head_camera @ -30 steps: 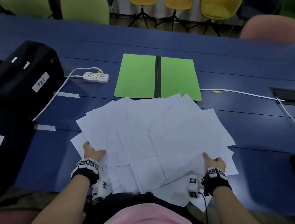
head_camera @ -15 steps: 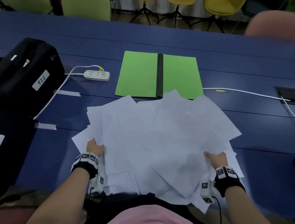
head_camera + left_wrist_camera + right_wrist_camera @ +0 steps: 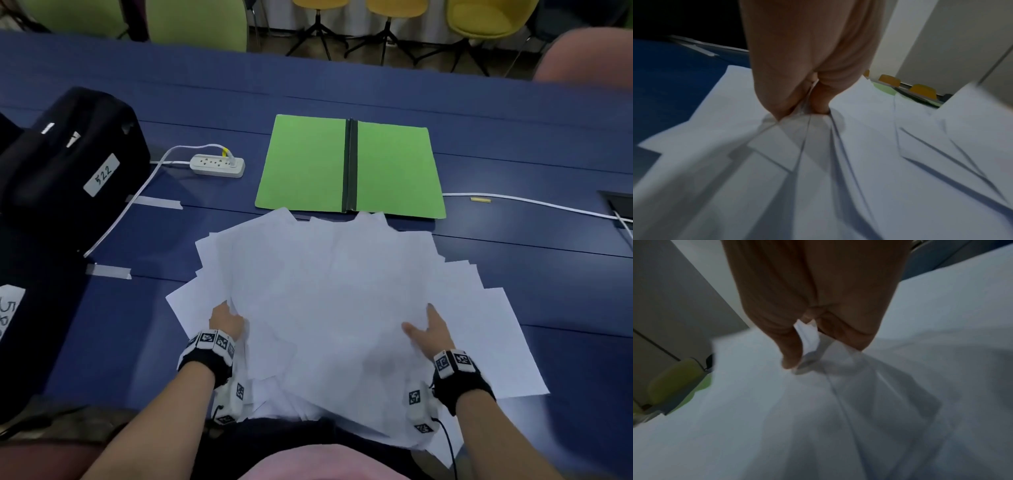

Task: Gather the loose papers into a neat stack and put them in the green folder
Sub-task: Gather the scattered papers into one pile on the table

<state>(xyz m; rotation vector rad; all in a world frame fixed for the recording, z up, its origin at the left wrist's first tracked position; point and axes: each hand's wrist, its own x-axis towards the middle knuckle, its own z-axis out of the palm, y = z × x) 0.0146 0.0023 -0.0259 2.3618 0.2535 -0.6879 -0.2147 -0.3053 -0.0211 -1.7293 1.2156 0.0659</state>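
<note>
Many loose white papers [image 3: 335, 291] lie fanned and overlapping on the blue table [image 3: 513, 274], their near edge hanging over the table's front. The green folder [image 3: 305, 161] lies open flat just beyond them, its black spine in the middle. My left hand [image 3: 227, 315] grips the pile's left side; in the left wrist view, my left hand [image 3: 803, 112] pinches several creased papers [image 3: 859, 162] between thumb and fingers. My right hand [image 3: 419, 320] holds the right side; close up, my right hand [image 3: 818, 353] has papers [image 3: 777, 418] between thumb and fingers. A few sheets stick out to the right.
A black bag [image 3: 68, 164] labelled 522 stands at the left. A white power strip [image 3: 217, 165] with its cord lies left of the folder. A white cable [image 3: 534, 204] runs right to a table port [image 3: 620, 204]. Tape strips [image 3: 108, 271] mark the table. Chairs [image 3: 489, 17] stand behind.
Both hands have moved inward toward each other, drawing the spread sheets into a tighter, bulging pile. Some sheets now lie outside my right hand.
</note>
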